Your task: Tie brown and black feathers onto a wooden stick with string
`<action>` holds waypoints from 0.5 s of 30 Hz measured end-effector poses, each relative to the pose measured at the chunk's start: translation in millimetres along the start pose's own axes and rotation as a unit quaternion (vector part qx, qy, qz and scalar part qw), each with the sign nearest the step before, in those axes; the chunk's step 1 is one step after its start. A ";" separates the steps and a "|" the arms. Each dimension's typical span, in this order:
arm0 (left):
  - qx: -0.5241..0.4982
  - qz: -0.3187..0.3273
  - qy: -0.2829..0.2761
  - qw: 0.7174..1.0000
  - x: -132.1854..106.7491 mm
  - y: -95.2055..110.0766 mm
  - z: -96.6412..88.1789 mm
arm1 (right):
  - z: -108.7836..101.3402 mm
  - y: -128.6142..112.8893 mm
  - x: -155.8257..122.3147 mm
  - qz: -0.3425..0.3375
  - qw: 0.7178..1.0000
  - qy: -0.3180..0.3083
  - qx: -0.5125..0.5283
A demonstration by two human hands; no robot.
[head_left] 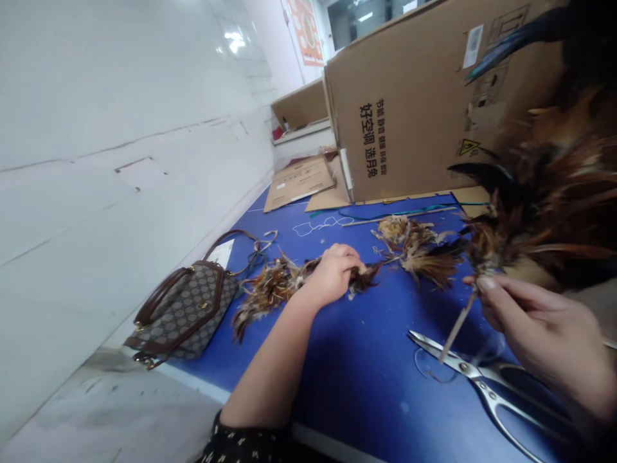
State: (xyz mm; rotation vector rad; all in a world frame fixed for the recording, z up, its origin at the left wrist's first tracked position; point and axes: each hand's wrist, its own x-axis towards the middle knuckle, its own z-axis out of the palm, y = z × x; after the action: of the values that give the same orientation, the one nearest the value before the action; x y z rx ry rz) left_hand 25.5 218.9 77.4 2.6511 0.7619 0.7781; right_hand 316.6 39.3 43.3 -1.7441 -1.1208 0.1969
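My right hand [540, 328] pinches the base of a big bunch of brown and black feathers [544, 206]. A thin pale strip [456, 331] hangs down from the pinch over the scissors [465, 366], which lie on the blue table below this hand. My left hand [337, 273] reaches to the middle of the table, its fingers curled down on small dark brown feathers [364, 278]. Left of it lies a pile of brown feathers [270, 286]. To its right rests another cluster of tan and dark feathers [419, 251]. The left fingertips are partly hidden.
A patterned handbag [193, 308] with brown handles stands at the table's left edge. Behind, a large cardboard box [409, 128] rises beside flat cardboard pieces [299, 183]. White string [322, 225] and a thin stick [400, 217] lie on the blue tabletop [366, 366].
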 end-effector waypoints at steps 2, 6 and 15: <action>0.027 -0.009 0.014 0.999 -6.4 0.1 13.7 | -1.9 -13.5 -0.1 0.019 1.000 -0.009 0.018; 0.031 -0.040 0.138 0.989 -22.1 -3.6 31.9 | -4.4 -15.2 -4.1 0.017 0.999 -0.024 0.040; 0.008 0.000 0.140 0.990 -46.0 41.9 77.0 | -1.9 -26.5 -4.5 -0.055 0.998 -0.018 0.036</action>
State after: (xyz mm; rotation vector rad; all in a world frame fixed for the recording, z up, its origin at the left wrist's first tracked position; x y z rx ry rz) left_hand 53.2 150.3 11.5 2.5863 0.8388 1.1663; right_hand 299.6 36.3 64.0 -1.6173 -1.2181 0.1999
